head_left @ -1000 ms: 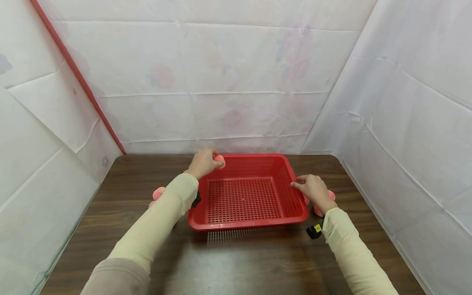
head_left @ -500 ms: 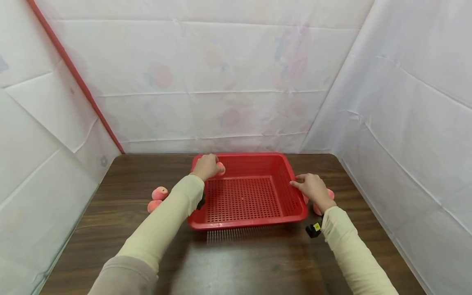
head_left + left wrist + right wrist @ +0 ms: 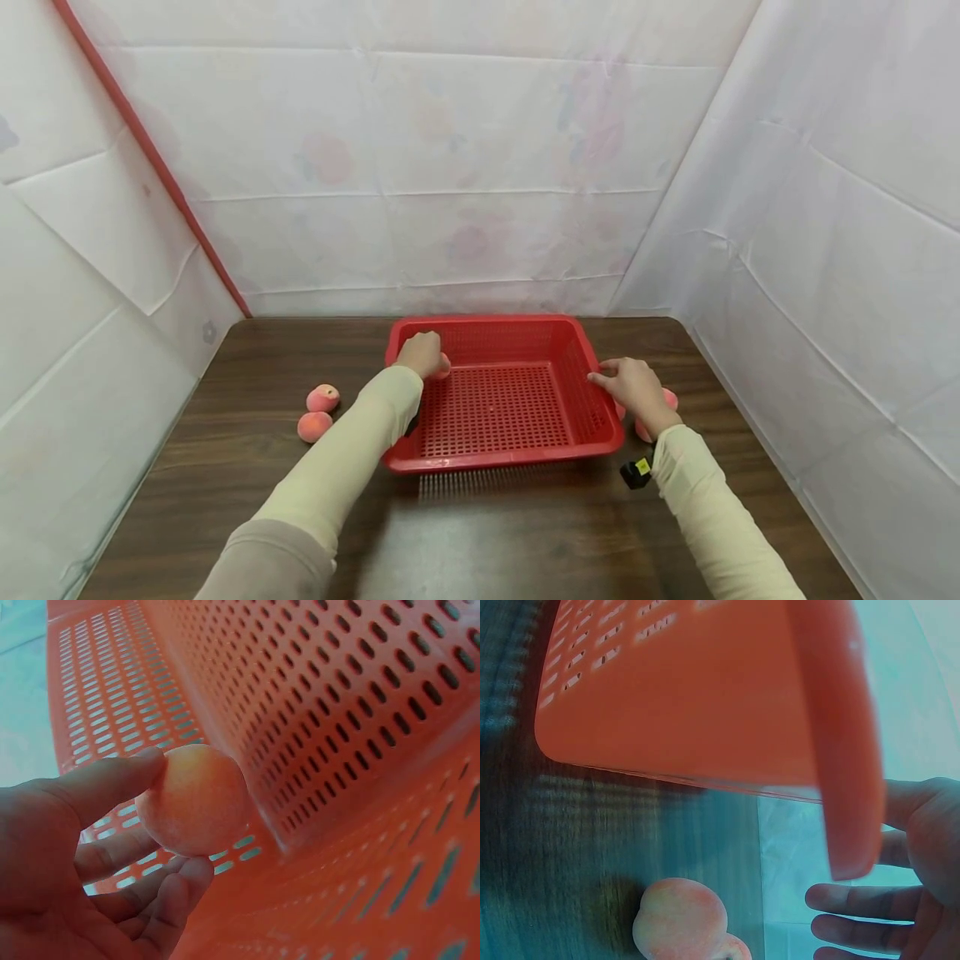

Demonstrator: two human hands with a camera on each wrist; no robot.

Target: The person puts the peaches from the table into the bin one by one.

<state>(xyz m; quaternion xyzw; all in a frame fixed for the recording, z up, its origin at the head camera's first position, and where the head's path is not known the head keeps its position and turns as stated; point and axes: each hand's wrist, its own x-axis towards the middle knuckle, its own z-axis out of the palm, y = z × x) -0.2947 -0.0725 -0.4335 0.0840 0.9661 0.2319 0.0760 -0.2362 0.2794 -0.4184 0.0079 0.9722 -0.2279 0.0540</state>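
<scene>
A red plastic basket (image 3: 495,457) with slotted walls and floor stands in the middle of the table. Inside it, near the left back, my left hand (image 3: 422,354) holds a peach (image 3: 196,801) between thumb and fingers. The left wrist view shows this peach above the slotted surface; whether it touches the basket is unclear. At the basket's right side, my right hand (image 3: 633,387) grips the rim, thumb over the edge. Its other fingers extend outside the wall in the right wrist view. Several peaches (image 3: 679,919) lie near this hand, partly hidden by it in the head view.
Two peaches, one (image 3: 322,397) behind the other (image 3: 314,427), lie on the dark wooden table (image 3: 225,467) left of the basket. White patterned sheeting (image 3: 480,167) encloses the back and both sides. A small black device (image 3: 636,473) sits at my right wrist.
My left hand has moved from above the basket's back left rim down and inward, carrying the peach. The two peaches on the left have come into fuller view. My right hand stays at the rim.
</scene>
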